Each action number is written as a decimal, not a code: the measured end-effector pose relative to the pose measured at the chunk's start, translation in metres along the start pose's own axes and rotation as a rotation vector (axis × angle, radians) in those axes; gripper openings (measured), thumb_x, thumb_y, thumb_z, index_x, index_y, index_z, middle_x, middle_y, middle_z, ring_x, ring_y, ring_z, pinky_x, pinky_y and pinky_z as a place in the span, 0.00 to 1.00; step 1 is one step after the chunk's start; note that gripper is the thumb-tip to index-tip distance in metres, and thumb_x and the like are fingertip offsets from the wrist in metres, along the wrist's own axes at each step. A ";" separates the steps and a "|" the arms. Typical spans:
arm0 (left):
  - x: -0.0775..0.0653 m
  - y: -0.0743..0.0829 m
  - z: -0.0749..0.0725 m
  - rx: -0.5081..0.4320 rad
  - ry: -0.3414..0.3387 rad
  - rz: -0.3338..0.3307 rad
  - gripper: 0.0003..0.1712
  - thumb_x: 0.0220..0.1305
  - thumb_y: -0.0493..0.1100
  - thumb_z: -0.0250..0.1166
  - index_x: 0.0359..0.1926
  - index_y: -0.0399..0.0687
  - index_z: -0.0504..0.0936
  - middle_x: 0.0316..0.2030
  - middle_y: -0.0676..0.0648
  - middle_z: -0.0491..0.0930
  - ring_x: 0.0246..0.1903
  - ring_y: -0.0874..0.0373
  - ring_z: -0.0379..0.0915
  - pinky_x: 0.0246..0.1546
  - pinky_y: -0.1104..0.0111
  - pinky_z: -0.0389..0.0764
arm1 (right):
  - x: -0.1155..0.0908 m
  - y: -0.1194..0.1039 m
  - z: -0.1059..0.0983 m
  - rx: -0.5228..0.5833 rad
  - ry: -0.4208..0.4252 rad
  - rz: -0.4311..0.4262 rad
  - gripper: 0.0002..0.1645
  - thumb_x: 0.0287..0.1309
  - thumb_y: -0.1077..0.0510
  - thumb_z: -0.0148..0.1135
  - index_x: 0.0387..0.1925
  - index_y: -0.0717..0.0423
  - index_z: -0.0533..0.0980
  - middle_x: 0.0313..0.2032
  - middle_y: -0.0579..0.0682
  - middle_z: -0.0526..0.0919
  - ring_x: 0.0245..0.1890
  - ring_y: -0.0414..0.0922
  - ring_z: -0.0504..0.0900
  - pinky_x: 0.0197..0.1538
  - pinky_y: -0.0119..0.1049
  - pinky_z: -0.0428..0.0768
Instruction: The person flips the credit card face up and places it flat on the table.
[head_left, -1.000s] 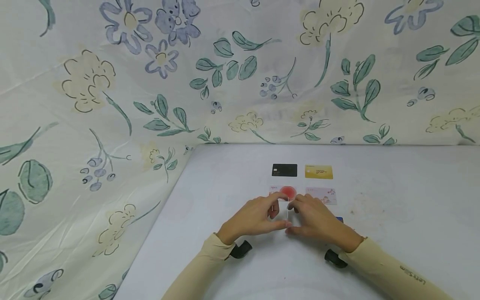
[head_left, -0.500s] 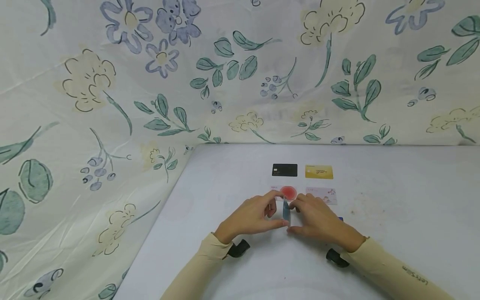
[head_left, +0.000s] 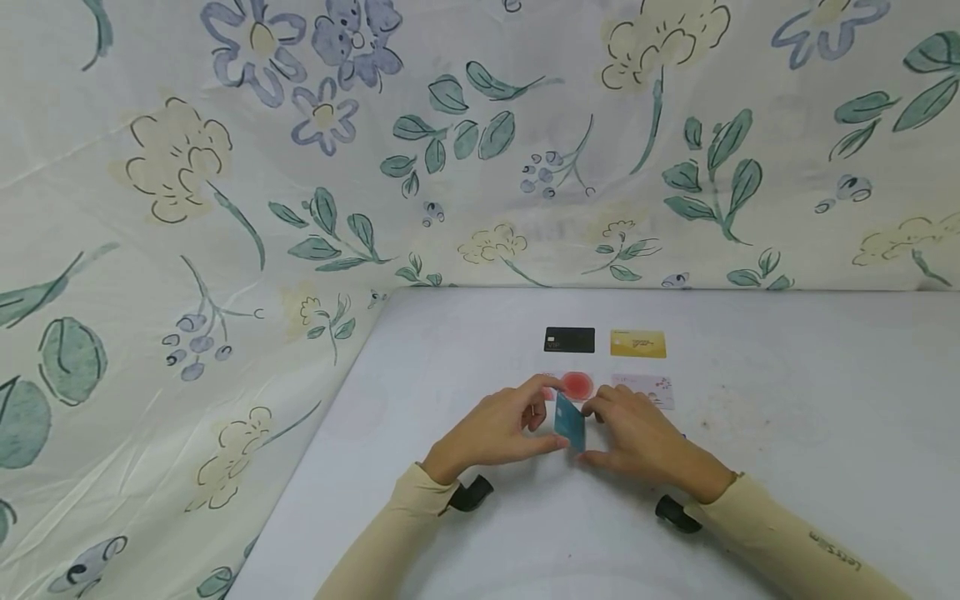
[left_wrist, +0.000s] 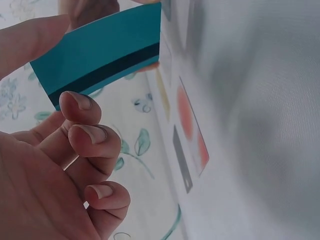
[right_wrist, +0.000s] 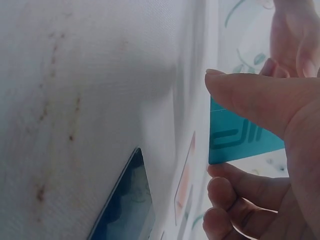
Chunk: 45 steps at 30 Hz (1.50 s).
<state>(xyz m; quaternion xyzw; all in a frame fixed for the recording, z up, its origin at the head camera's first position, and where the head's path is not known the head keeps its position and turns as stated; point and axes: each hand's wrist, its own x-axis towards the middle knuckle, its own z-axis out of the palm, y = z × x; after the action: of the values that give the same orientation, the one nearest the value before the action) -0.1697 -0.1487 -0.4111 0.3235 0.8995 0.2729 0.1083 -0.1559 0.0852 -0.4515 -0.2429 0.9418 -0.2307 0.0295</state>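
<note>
A teal bank card (head_left: 570,422) stands tilted above the table between the two hands. My left hand (head_left: 491,429) pinches it by its left end, thumb at the near edge and index finger at the far edge. My right hand (head_left: 641,437) pinches the opposite end between thumb and fingers. In the left wrist view the teal card (left_wrist: 107,50) shows a dark magnetic stripe, and its body bows slightly. The right wrist view shows the other side of the card (right_wrist: 242,132), with darker printed strokes, partly behind the thumb.
On the white table (head_left: 420,358) lie a black card (head_left: 569,340), a gold card (head_left: 637,343), a card with a red circle (head_left: 577,385) and a pale pink card (head_left: 652,387). A dark blue card (right_wrist: 127,205) lies by the right hand. Floral cloth (head_left: 480,167) hangs behind.
The teal card has turned from edge-on to show its broad face in the head view. My left hand has shifted slightly left, and my right hand slightly right.
</note>
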 end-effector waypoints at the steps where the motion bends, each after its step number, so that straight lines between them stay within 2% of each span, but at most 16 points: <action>1: 0.000 0.000 -0.001 0.001 0.002 0.001 0.37 0.64 0.57 0.71 0.68 0.53 0.68 0.31 0.49 0.79 0.28 0.66 0.68 0.31 0.74 0.69 | 0.000 0.000 0.000 -0.001 -0.001 -0.001 0.35 0.45 0.42 0.83 0.52 0.52 0.82 0.43 0.46 0.83 0.44 0.42 0.75 0.51 0.46 0.79; 5: -0.002 -0.002 -0.002 0.011 0.004 0.003 0.35 0.63 0.56 0.72 0.66 0.55 0.68 0.30 0.50 0.78 0.27 0.67 0.68 0.31 0.74 0.69 | -0.001 0.002 -0.002 -0.004 -0.004 -0.006 0.34 0.45 0.41 0.83 0.51 0.52 0.82 0.42 0.46 0.82 0.44 0.42 0.75 0.50 0.46 0.79; 18: -0.006 -0.012 -0.002 0.060 0.008 -0.048 0.32 0.63 0.59 0.70 0.63 0.57 0.71 0.28 0.53 0.76 0.25 0.68 0.65 0.28 0.75 0.66 | -0.003 0.003 -0.003 -0.028 -0.012 0.010 0.34 0.45 0.41 0.83 0.51 0.51 0.82 0.42 0.46 0.82 0.43 0.43 0.76 0.51 0.47 0.80; 31: -0.011 -0.017 -0.003 0.107 -0.034 -0.110 0.33 0.63 0.62 0.69 0.65 0.62 0.71 0.28 0.57 0.74 0.24 0.66 0.65 0.26 0.74 0.66 | -0.004 0.004 -0.003 -0.033 -0.026 0.028 0.34 0.46 0.41 0.82 0.51 0.51 0.82 0.41 0.46 0.81 0.44 0.43 0.75 0.52 0.48 0.80; 45: -0.013 -0.025 0.002 0.147 -0.063 -0.099 0.33 0.62 0.61 0.69 0.64 0.56 0.73 0.27 0.58 0.73 0.23 0.68 0.65 0.25 0.74 0.66 | -0.005 0.004 -0.003 -0.028 -0.029 0.018 0.32 0.46 0.41 0.82 0.50 0.51 0.82 0.41 0.46 0.81 0.44 0.43 0.75 0.52 0.48 0.80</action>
<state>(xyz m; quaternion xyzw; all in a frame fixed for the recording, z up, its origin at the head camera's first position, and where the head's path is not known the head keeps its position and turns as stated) -0.1723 -0.1719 -0.4265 0.2939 0.9282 0.1901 0.1259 -0.1532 0.0916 -0.4511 -0.2384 0.9465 -0.2134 0.0419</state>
